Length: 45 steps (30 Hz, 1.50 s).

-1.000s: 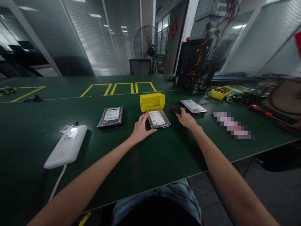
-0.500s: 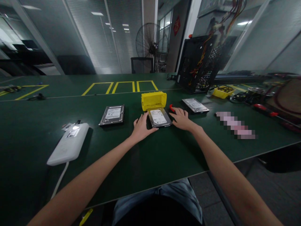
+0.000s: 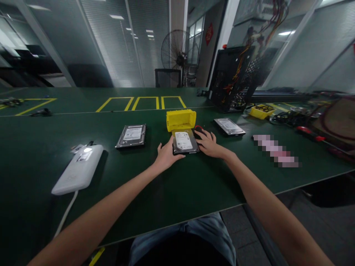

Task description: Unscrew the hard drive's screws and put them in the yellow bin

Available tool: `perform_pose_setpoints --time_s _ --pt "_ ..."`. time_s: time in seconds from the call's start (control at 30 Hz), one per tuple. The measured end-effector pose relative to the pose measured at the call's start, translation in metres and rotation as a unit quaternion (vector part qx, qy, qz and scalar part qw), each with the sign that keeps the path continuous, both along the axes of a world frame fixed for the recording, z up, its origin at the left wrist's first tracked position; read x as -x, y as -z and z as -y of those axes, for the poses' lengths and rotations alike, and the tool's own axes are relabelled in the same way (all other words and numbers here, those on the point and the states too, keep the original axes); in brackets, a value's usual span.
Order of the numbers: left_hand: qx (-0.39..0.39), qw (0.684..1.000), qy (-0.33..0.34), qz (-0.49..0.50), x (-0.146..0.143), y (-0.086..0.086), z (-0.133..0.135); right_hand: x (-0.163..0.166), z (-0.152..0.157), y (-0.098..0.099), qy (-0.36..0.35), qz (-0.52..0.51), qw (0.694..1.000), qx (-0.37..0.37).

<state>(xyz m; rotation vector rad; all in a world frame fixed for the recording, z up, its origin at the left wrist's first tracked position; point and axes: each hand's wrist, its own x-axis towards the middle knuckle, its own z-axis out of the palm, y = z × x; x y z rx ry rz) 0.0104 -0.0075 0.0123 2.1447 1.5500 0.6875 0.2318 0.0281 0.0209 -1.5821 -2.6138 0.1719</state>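
A silver hard drive point(image 3: 184, 142) lies on the green table point(image 3: 177, 177) just in front of a yellow plastic box point(image 3: 181, 119). My left hand point(image 3: 165, 155) grips the drive's near left corner, thumb along its front edge. My right hand point(image 3: 209, 143) touches the drive's right side with its fingers spread. A red and black tool point(image 3: 198, 130) lies on the table just beyond my right fingers.
Two more hard drives lie flat, one to the left point(image 3: 131, 135) and one to the right point(image 3: 229, 126). A white power bank point(image 3: 78, 169) with a cable sits at the left. A black computer case point(image 3: 233, 79), a yellow tray point(image 3: 260, 111) and red-handled tools point(image 3: 309, 132) stand at the back right.
My right hand left the red and black tool and moved left to the middle hard drive's right side. The drive has shifted slightly towards me, held between both hands.
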Motion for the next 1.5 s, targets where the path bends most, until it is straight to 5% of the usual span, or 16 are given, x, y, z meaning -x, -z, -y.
perform_pose_setpoints --time_s 0.37,0.63,0.97,1.1,1.5 --pt "-0.009 0.994 -0.037 -0.099 0.067 -0.013 0.075 0.045 0.055 -0.024 -0.178 -0.062 0.971 0.147" --pt "0.010 0.992 -0.090 -0.090 0.116 -0.011 0.126 0.083 0.083 -0.017 -0.227 -0.123 0.953 0.160" --pt "-0.021 0.982 -0.166 -0.087 0.161 0.014 0.144 0.141 0.103 -0.012 -0.200 -0.164 0.962 0.082" --pt "0.018 0.971 -0.221 -0.092 0.152 0.011 0.145 0.151 0.101 -0.008 -0.192 -0.163 0.966 0.057" --pt "0.021 0.979 -0.188 -0.078 0.165 -0.003 0.128 0.172 0.103 -0.004 -0.161 -0.169 0.972 0.006"
